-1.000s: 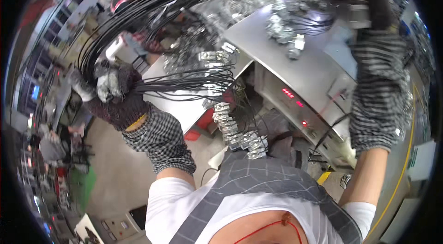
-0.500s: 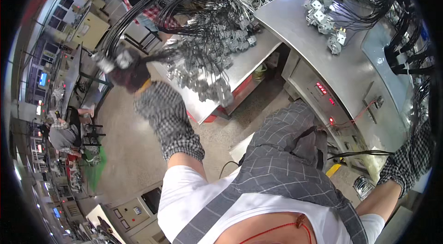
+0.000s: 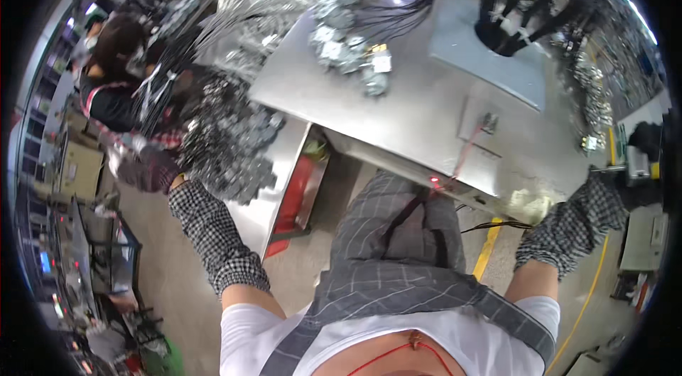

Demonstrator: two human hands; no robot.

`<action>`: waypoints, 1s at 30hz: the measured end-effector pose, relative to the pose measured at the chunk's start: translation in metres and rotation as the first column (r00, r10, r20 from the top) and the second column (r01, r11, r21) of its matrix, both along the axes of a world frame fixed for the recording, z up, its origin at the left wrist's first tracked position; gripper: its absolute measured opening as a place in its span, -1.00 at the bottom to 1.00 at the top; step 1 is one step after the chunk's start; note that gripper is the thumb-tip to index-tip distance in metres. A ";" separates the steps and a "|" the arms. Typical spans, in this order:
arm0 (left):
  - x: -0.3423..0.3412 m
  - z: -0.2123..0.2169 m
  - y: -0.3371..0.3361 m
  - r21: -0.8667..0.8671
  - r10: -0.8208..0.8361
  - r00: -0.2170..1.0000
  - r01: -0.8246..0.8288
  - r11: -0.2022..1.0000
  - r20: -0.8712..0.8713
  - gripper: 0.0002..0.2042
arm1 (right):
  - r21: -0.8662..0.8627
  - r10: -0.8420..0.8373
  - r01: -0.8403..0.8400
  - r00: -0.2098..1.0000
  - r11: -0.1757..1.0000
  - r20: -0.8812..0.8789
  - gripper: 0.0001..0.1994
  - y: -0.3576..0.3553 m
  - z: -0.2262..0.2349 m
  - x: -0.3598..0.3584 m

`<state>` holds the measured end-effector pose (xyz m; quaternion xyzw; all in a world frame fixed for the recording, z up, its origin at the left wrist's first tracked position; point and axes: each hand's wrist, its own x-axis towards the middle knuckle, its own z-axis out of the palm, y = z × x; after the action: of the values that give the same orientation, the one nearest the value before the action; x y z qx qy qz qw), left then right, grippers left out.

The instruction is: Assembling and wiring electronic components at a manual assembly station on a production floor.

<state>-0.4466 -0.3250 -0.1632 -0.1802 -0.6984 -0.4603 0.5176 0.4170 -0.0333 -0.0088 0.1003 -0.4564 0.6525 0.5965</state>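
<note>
My left hand point(image 3: 145, 166), in a dark glove below a black-and-white checked sleeve cover point(image 3: 213, 237), is out at my left side, closed around a thick bundle of thin black wires point(image 3: 170, 74) — the fingers are wrapped on it, though motion blur hides how tightly. The wires run up and away from my grip toward the top of the view, and from their lower ends hangs a dense cluster of small silver metal connectors point(image 3: 227, 145), dangling just beside my hand and in front of the edge of the lower steel shelf point(image 3: 284, 163).

My right hand point(image 3: 643, 145) is far off at the right rim, also gloved and dark. It is too blurred and too near the edge for me to tell whether it is spread or closed, or whether it holds anything; only its checked sleeve cover point(image 3: 572, 223) shows clearly.

Between my arms lies the large brushed-steel worktable point(image 3: 426, 106). On it sits a smaller heap of silver connectors on black wires point(image 3: 348, 49), well apart from my left hand, and a grey flat plate point(image 3: 490, 49) with black cables point(image 3: 518, 13) rising out of a hole in it.

Beyond my left hand, another person in dark clothing point(image 3: 114, 84) stands near the hanging wires.
</note>
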 end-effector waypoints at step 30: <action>0.521 0.158 0.533 -0.641 -0.947 0.204 0.698 0.319 -0.249 -0.64 | -0.302 -0.328 0.406 0.903 0.862 0.279 -0.25 0.002 -0.105 -0.146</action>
<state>0.0748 0.2082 -0.0048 -0.7649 -0.3549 -0.4337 0.3176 0.2708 -0.0315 -0.1138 -0.1697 -0.4050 0.6043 0.6648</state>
